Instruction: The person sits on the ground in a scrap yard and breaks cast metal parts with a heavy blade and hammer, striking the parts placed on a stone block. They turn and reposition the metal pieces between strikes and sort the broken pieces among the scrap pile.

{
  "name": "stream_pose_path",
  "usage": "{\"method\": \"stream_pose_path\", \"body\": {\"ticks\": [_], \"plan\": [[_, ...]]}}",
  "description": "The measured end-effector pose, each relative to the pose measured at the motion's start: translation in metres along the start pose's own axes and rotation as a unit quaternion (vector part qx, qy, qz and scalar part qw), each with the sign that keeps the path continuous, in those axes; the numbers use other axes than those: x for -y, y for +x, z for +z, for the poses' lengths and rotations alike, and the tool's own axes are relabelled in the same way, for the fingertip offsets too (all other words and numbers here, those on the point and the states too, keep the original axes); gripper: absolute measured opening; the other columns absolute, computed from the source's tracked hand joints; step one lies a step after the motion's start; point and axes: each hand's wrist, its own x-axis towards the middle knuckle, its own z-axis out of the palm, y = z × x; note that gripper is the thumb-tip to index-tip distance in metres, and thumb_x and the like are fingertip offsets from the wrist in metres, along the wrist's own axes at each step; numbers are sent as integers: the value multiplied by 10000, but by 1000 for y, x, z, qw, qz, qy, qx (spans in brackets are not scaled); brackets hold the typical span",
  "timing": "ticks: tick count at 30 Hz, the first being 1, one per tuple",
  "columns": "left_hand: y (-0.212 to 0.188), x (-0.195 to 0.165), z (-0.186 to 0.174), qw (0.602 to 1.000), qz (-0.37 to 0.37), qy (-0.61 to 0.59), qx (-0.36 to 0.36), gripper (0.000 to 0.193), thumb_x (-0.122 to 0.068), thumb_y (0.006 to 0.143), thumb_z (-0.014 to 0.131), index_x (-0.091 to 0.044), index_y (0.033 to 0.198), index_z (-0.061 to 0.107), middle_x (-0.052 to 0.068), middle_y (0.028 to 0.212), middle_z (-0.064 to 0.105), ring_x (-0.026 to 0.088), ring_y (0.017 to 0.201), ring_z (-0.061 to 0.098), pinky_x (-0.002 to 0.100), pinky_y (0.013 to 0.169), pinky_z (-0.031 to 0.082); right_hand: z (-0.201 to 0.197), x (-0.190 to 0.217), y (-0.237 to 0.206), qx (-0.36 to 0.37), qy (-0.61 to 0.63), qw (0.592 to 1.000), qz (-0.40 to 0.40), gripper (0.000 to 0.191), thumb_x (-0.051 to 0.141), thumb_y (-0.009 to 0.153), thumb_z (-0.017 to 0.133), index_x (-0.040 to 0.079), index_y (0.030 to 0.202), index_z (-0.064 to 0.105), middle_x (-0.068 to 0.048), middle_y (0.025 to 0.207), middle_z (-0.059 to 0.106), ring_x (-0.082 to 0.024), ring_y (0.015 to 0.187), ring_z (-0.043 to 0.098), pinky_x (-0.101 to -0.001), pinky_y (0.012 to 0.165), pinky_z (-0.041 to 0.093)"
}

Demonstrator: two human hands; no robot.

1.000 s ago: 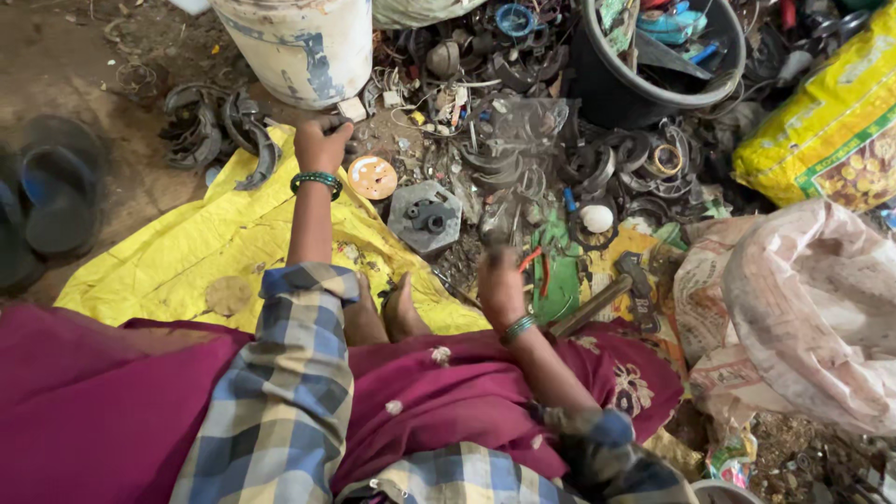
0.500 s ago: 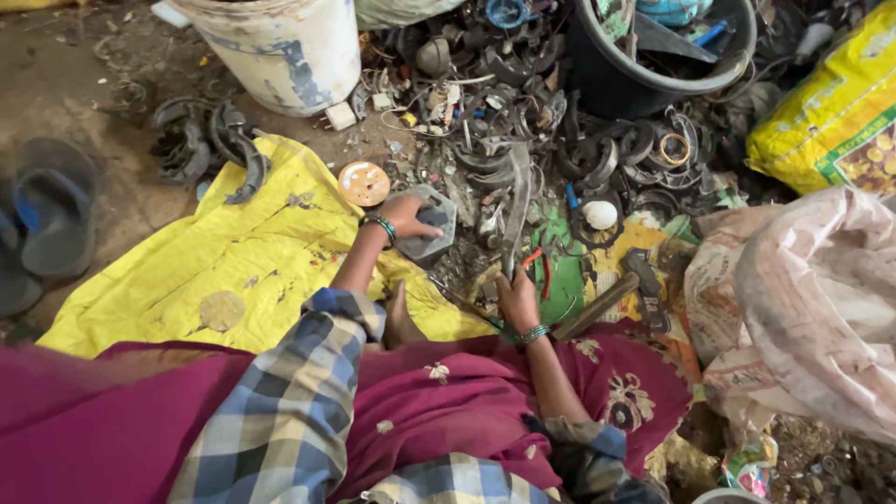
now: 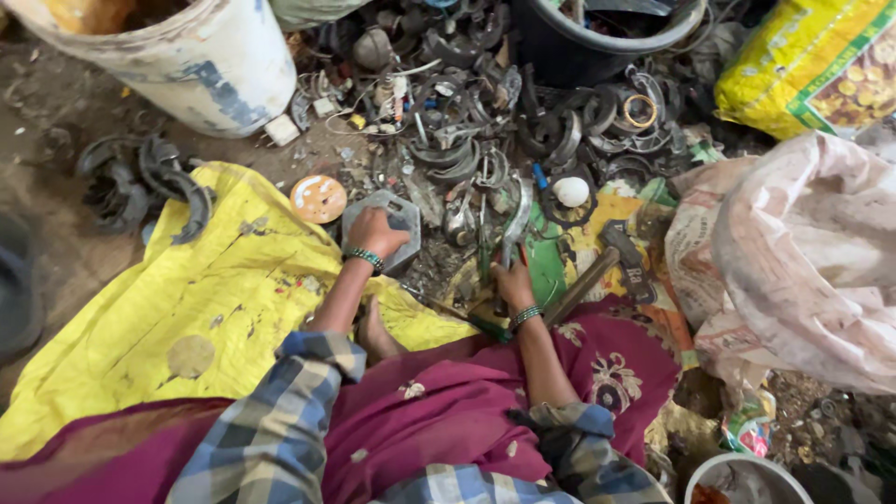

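Now the left hand (image 3: 373, 231) grips a grey metal plate (image 3: 385, 224) beside the orange disc (image 3: 318, 198); right of the plate, the right hand (image 3: 512, 283) clasps a curved metal strip (image 3: 516, 219).

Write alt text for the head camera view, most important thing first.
A seated person's left hand rests on a grey hexagonal metal plate while the right hand grips a curved metal strip at a pile of scrap rings. A hammer, yellow sheet and white bucket lie nearby.
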Motion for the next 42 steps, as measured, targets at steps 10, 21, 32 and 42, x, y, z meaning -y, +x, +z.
{"method": "stream_pose_path", "body": {"ticks": [10,21,32,42], "plan": [[-3,-30,-225,875,52,-472,-98,274,-243,866,825,-17,1011,770,39,937,762,87,782,690,237,706,567,7,-8,12,-34,-253,965,-59,491,411,861,781,-26,1063,688,-255,959,716,-428,911,697,-513,789,543],[-11,-51,-194,692,-30,-722,3,362,-292,870,869,-58,1072,681,55,974,743,172,811,745,336,741,646,-14,9,-30,-26,-233,963,-130,329,282,909,681,54,1145,697,-198,931,752,-376,859,736,-473,761,566],[-42,-127,-97,876,52,-451,161,433,-430,952,680,-8,1018,753,0,826,720,80,708,621,273,652,525,-7,54,-61,278,275,890,-235,905,222,824,840,77,1541,307,-52,1482,502,-189,1345,530,-394,1068,484],[-56,-146,-50,952,187,-216,106,435,-411,979,683,20,1023,721,189,882,720,299,821,688,402,758,535,15,-10,-22,242,421,860,-156,338,117,971,741,-5,1262,619,-53,1198,702,-155,1078,671,-353,978,547]]}}
